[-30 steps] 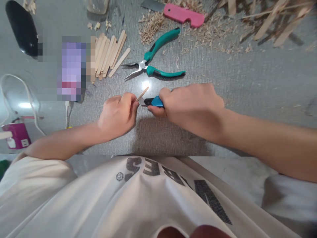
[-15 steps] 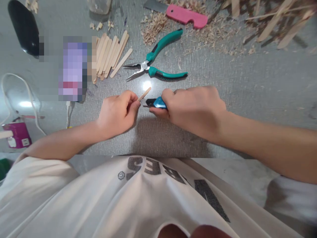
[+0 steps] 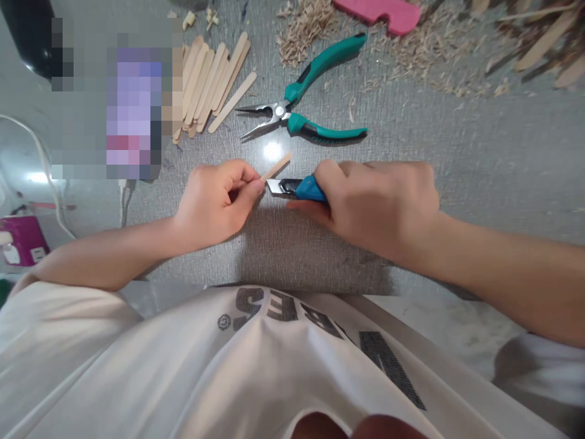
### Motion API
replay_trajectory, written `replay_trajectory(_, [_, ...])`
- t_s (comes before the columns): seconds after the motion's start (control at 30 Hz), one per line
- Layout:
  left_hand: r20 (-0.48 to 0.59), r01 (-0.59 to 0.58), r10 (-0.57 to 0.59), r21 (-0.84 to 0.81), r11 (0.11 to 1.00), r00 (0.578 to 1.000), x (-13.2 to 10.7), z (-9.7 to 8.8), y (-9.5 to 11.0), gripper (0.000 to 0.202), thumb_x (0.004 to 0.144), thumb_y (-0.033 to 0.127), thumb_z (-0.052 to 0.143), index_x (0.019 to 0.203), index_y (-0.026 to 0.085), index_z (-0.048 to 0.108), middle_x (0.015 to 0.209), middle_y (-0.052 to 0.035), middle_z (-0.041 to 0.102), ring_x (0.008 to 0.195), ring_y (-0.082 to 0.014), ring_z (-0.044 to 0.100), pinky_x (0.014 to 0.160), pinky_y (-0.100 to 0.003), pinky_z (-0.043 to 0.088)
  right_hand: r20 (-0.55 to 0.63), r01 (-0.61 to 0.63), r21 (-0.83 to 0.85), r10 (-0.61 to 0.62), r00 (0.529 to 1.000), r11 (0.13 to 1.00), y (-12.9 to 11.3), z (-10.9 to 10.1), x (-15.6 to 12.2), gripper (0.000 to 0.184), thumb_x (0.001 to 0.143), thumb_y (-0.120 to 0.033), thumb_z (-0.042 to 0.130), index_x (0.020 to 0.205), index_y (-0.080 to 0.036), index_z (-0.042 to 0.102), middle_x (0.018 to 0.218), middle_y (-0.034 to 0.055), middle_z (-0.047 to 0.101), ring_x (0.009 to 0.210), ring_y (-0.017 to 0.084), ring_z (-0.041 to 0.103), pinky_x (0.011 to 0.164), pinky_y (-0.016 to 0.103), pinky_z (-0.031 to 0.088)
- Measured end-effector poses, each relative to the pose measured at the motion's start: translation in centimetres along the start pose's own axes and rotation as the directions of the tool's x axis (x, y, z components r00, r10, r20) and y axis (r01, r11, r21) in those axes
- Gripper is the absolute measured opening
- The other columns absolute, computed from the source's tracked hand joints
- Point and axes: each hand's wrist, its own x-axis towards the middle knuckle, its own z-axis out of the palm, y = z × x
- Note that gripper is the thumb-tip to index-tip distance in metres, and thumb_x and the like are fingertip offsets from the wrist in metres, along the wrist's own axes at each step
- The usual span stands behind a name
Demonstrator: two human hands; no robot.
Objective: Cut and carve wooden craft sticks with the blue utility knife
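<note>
So the left hand (image 3: 219, 200) has a thin wooden stick (image 3: 280, 164) pinched between thumb and fingers, its free end poking out toward the right hand (image 3: 384, 201) and away from the body. The right hand is wrapped around a blue cutter (image 3: 311, 188), blade out and aimed at the left fingertips. Hands are apart, with just the blade and stick between them — can't tell if the edge actually touches the wood.

Looks to me like the trimming step, blade near where the stick leaves the pinch. Next stroke calls for a firm pinch and an edge angled clear of that thumb (it's really close). Just beyond the hands lie green-handled pliers (image 3: 280, 111) — spread, nobody touching them — with more sticks (image 3: 208, 85) past the left hand.
</note>
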Motion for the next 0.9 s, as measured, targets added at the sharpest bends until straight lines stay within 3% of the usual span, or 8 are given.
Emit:
replay_trajectory(0.27, [-0.003, 0.037, -0.038, -0.175, 0.984, 0.999, 0.1, 0.0, 0.2, 0.023, 0.106, 0.033, 0.066, 0.085, 0.025, 0.065, 0.061, 0.0017, 0.069, 0.051, -0.0134, 0.06, 0.052, -0.027, 0.044, 0.001, -0.007, 0.013, 0.007, 1.0, 1.0, 0.1, -0.2, 0.0, 0.075, 0.118, -0.076, 0.035, 0.12, -0.017, 0.082, 0.094, 0.0184, 0.084, 0.07, 0.026, 0.062, 0.066, 0.036, 0.02])
replay_trajectory(0.43, [0.029, 0.05, -0.045, -0.2, 0.979, 0.999, 0.0, 0.1, 0.1, 0.028, 0.109, 0.042, 0.067, 0.086, 0.026, 0.066, 0.061, 0.0006, 0.072, 0.051, -0.0149, 0.063, 0.05, -0.028, 0.045, 0.043, -0.037, 0.028, 0.036, 0.998, 0.999, 0.1, -0.9, 0.2, 0.083, 0.119, -0.079, 0.028, 0.129, -0.017, 0.082, 0.102, 0.0206, 0.087, 0.076, 0.031, 0.069, 0.067, 0.037, 0.022])
replay_trajectory(0.57, [0.019, 0.038, -0.034, -0.205, 0.978, 0.999, -0.3, 0.1, 0.2, 0.029, 0.11, 0.04, 0.066, 0.085, 0.025, 0.067, 0.061, 0.0005, 0.073, 0.049, -0.0148, 0.063, 0.05, -0.028, 0.045, 0.053, -0.052, 0.051, 0.049, 0.997, 0.997, 0.4, -1.1, 0.4, 0.087, 0.119, -0.078, 0.024, 0.137, -0.016, 0.082, 0.103, 0.0213, 0.087, 0.081, 0.034, 0.073, 0.07, 0.037, 0.025])
replay_trajectory(0.9, [-0.07, -0.017, 0.005, -0.176, 0.984, 0.998, -0.5, 0.5, 0.1, 0.021, 0.107, 0.035, 0.067, 0.088, 0.026, 0.068, 0.06, 0.0033, 0.067, 0.049, -0.0144, 0.059, 0.053, -0.031, 0.041, 0.108, -0.027, 0.041, 0.022, 0.994, 0.999, 0.8, -1.1, 0.7, 0.074, 0.113, -0.074, 0.036, 0.135, -0.022, 0.085, 0.1, 0.0167, 0.088, 0.078, 0.032, 0.071, 0.072, 0.038, 0.025])
